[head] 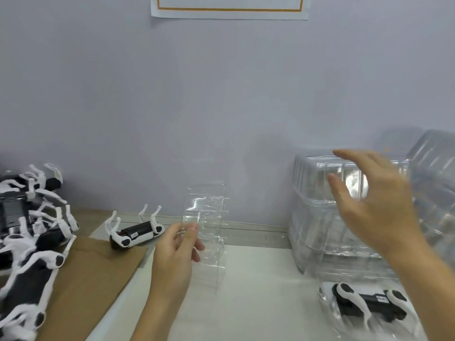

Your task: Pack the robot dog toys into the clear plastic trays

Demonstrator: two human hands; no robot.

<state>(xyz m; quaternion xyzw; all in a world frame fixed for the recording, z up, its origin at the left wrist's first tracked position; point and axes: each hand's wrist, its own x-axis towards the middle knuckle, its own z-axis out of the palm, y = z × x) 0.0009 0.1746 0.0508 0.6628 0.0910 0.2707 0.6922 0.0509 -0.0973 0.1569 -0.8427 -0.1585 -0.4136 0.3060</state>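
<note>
My left hand (pixel 176 244) pinches the lower left edge of a clear plastic tray (pixel 208 217) and holds it upright above the white table. My right hand (pixel 369 200) hovers with spread fingers in front of a tall stack of clear trays (pixel 317 217) and holds nothing. A black and white robot dog toy (pixel 136 233) lies on its back, legs up, just left of my left hand. Another robot dog (pixel 366 303) lies inside a clear tray at the lower right, below my right forearm.
A heap of several black and white robot dogs (pixel 32 230) fills the left edge, partly on brown cardboard (pixel 93 271). More clear trays (pixel 435 173) lean at the far right. A grey wall stands close behind, with a paper sheet (pixel 229 8) up high.
</note>
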